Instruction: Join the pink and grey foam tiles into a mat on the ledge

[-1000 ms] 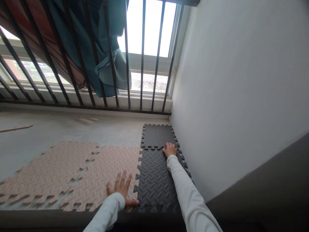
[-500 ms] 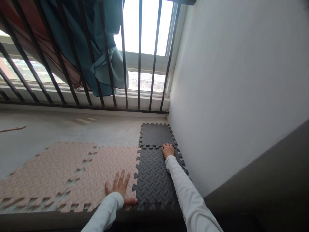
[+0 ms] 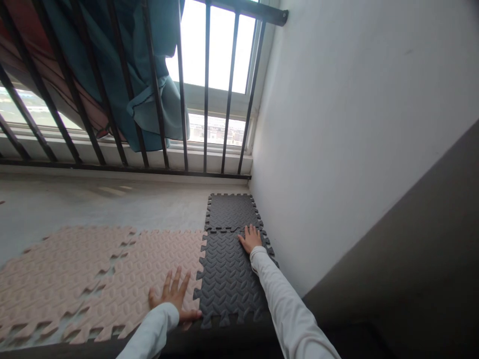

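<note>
Both hands: left (image 3: 172,293) on pink mat (image 3: 112,279), right (image 3: 250,238) on gray mat (image 3: 228,279).

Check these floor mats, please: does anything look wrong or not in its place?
Yes: the beige foam tiles are not fully joined. Left of the left hand, a jagged gap runs between two tiles and shows the concrete floor through it. The dark grey foam tiles under the right hand look properly joined.

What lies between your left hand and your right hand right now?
In the head view, the left hand lies on a pink foam tile, the right hand on a dark grey foam tile. Between them run the tiles' interlocking edge and ribbed dark grey foam.
</note>
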`<act>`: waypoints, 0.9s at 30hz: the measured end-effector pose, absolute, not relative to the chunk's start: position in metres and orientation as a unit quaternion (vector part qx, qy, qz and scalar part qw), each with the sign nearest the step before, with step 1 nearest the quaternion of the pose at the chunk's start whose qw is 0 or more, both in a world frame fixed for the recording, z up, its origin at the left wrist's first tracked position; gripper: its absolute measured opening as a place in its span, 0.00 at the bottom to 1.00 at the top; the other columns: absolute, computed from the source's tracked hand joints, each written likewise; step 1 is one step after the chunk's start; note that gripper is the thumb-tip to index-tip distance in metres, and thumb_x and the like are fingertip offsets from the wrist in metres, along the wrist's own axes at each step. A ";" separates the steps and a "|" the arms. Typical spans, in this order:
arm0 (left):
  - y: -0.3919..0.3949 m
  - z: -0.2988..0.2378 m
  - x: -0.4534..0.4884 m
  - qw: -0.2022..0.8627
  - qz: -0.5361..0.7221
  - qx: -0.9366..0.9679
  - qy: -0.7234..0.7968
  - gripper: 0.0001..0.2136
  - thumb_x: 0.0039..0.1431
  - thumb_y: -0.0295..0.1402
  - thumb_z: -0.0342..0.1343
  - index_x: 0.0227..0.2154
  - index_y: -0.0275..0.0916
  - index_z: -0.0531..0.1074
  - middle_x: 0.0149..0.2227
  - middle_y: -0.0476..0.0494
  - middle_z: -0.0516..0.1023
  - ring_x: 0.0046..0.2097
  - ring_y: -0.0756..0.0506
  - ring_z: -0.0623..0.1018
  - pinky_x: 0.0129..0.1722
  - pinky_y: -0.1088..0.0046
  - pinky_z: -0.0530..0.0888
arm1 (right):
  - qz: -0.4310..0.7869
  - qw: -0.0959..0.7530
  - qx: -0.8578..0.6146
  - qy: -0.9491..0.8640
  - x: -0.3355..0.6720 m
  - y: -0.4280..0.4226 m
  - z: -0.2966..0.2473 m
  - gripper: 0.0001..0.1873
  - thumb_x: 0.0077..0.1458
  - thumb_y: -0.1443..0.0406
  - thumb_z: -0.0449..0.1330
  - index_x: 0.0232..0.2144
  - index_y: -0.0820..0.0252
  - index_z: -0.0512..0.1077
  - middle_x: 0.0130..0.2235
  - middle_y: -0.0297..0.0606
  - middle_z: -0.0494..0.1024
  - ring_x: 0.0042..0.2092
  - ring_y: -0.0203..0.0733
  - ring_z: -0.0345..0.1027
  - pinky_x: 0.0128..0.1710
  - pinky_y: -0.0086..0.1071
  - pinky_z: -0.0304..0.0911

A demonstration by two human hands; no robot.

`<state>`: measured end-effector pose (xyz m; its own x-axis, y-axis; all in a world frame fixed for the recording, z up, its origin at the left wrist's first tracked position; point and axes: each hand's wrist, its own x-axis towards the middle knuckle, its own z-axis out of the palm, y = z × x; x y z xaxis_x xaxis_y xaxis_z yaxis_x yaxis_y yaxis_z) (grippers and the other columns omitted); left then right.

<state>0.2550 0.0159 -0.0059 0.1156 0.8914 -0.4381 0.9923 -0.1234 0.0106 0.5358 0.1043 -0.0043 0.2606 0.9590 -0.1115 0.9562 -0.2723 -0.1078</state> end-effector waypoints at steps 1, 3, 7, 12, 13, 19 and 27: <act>0.016 -0.005 0.255 0.150 -0.166 0.732 0.643 0.47 0.31 0.57 0.50 0.57 0.50 0.40 0.62 0.49 0.29 0.60 0.35 0.30 0.49 0.36 0.37 | 0.067 0.016 -0.810 -0.582 0.538 0.103 -0.004 0.37 0.53 0.50 0.37 0.58 0.70 0.44 0.61 0.53 0.43 0.61 0.49 0.35 0.56 0.42 0.32; 0.016 -0.003 0.255 0.149 -0.172 0.733 0.641 0.47 0.31 0.58 0.49 0.57 0.50 0.39 0.62 0.49 0.29 0.60 0.35 0.30 0.49 0.36 0.38 | 0.059 0.022 -0.838 -0.542 0.543 0.100 -0.005 0.39 0.53 0.50 0.39 0.57 0.77 0.42 0.60 0.58 0.43 0.61 0.51 0.36 0.56 0.41 0.33; 0.014 0.004 0.256 0.156 -0.178 0.729 0.643 0.47 0.32 0.57 0.49 0.57 0.50 0.38 0.62 0.50 0.29 0.60 0.36 0.29 0.50 0.37 0.38 | 0.051 0.002 -0.839 -0.542 0.549 0.100 0.003 0.42 0.52 0.49 0.40 0.55 0.84 0.47 0.57 0.63 0.49 0.59 0.52 0.41 0.56 0.41 0.33; 0.013 0.005 0.257 0.157 -0.175 0.729 0.643 0.46 0.32 0.56 0.49 0.57 0.50 0.39 0.62 0.50 0.29 0.60 0.36 0.30 0.49 0.37 0.38 | 0.071 -0.029 -0.822 -0.564 0.533 0.111 0.016 0.41 0.51 0.48 0.42 0.55 0.78 0.50 0.56 0.62 0.53 0.59 0.53 0.43 0.56 0.44 0.31; 0.013 0.004 0.257 0.157 -0.175 0.728 0.644 0.46 0.32 0.56 0.49 0.57 0.50 0.39 0.62 0.50 0.29 0.60 0.36 0.29 0.49 0.37 0.37 | 0.074 -0.020 -0.802 -0.592 0.526 0.112 0.015 0.39 0.51 0.49 0.41 0.56 0.75 0.49 0.58 0.59 0.51 0.59 0.51 0.42 0.56 0.44 0.31; 0.014 0.000 0.256 0.159 -0.173 0.730 0.642 0.47 0.32 0.57 0.50 0.57 0.50 0.38 0.62 0.50 0.28 0.60 0.36 0.29 0.49 0.36 0.36 | 0.107 0.023 -0.729 -0.675 0.486 0.114 0.000 0.36 0.53 0.50 0.35 0.57 0.69 0.47 0.61 0.45 0.45 0.61 0.44 0.36 0.58 0.43 0.30; 0.016 -0.001 0.256 0.170 -0.171 0.727 0.643 0.49 0.30 0.57 0.51 0.57 0.50 0.38 0.62 0.49 0.28 0.60 0.36 0.30 0.49 0.36 0.35 | 0.106 0.000 -0.713 -0.693 0.465 0.127 0.014 0.37 0.53 0.49 0.33 0.57 0.69 0.49 0.60 0.46 0.48 0.60 0.45 0.38 0.58 0.45 0.25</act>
<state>0.2559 0.0160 -0.0007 0.1143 0.8768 -0.4671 0.9930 -0.1144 0.0281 0.4645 0.1265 0.0140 0.0162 0.9883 -0.1516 0.9885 -0.0386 -0.1465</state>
